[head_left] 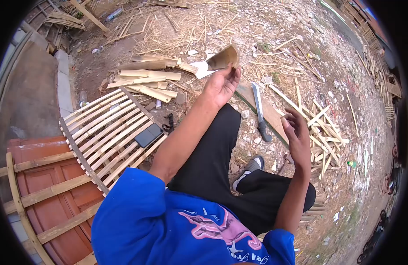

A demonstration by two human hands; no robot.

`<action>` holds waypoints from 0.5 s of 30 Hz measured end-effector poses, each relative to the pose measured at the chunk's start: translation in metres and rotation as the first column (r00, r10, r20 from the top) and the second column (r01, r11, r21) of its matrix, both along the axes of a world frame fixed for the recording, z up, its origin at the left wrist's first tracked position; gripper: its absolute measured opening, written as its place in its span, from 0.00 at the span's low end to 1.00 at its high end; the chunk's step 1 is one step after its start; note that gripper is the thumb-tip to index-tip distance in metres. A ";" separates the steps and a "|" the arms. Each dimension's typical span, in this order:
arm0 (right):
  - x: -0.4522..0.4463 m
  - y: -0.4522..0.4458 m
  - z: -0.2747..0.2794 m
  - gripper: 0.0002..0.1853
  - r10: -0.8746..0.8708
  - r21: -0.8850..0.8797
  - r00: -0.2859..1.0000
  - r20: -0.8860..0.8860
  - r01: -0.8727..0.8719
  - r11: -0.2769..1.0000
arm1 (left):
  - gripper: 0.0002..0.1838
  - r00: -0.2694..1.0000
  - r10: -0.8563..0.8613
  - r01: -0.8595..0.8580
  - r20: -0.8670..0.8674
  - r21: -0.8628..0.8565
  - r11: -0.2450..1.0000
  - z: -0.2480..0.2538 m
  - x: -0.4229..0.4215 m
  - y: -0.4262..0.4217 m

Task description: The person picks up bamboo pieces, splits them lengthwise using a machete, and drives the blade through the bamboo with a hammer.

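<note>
My left hand (221, 86) is raised, palm up, with its fingers closed on the lower end of a curved split bamboo piece (224, 58). My right hand (297, 137) hovers above the ground on the right, holding nothing, its thumb apart from the bent fingers. Between the two hands lies a machete (258, 106) with a pale blade and a dark handle. Its blade rests along a flat wooden board (272, 115). White scrap (203, 70) shows just left of the held bamboo, partly behind it.
A slatted bamboo panel (111, 132) lies at left with a black phone-like object (149, 134) on it. Split bamboo pieces (144, 81) are stacked beyond it. Loose bamboo strips (325, 137) pile up at right. Reddish wooden panels (49, 190) stand lower left.
</note>
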State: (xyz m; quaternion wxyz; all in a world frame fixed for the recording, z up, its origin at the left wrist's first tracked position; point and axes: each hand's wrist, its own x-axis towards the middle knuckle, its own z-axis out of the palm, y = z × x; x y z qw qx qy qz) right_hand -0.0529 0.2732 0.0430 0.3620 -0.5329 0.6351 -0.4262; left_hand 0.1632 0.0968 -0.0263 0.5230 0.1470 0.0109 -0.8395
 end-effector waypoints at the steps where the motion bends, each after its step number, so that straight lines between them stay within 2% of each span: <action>1: 0.005 -0.015 0.010 0.28 -0.063 -0.012 0.997 0.037 0.064 0.998 | 0.10 0.993 -0.073 0.077 0.092 -0.044 0.996 0.011 -0.015 0.008; 4: 0.001 -0.049 0.029 0.35 -0.189 0.059 0.942 0.279 0.179 0.982 | 0.12 0.886 -0.206 0.300 0.415 -0.175 0.938 0.033 -0.051 0.038; 7: -0.008 -0.056 0.033 0.39 -0.196 0.109 0.905 0.377 0.167 0.980 | 0.15 0.713 -0.234 0.488 0.661 -0.227 0.843 0.038 -0.080 0.058; 10: -0.033 -0.049 0.007 0.36 -0.235 0.255 0.924 0.301 0.160 0.954 | 0.16 0.567 -0.211 0.637 0.796 -0.262 0.725 0.028 -0.096 0.061; 12: -0.050 -0.037 -0.020 0.23 -0.191 0.319 0.891 0.412 0.055 0.946 | 0.15 0.465 -0.188 0.727 0.865 -0.252 0.639 0.021 -0.098 0.055; 13: -0.051 -0.029 -0.032 0.22 -0.192 0.283 0.880 0.435 0.069 0.957 | 0.15 0.414 -0.204 0.774 0.887 -0.224 0.592 0.017 -0.099 0.054; 15: -0.046 -0.020 -0.055 0.20 -0.242 0.235 0.812 0.531 0.133 0.963 | 0.16 0.390 -0.248 0.781 0.887 -0.176 0.599 0.009 -0.101 0.054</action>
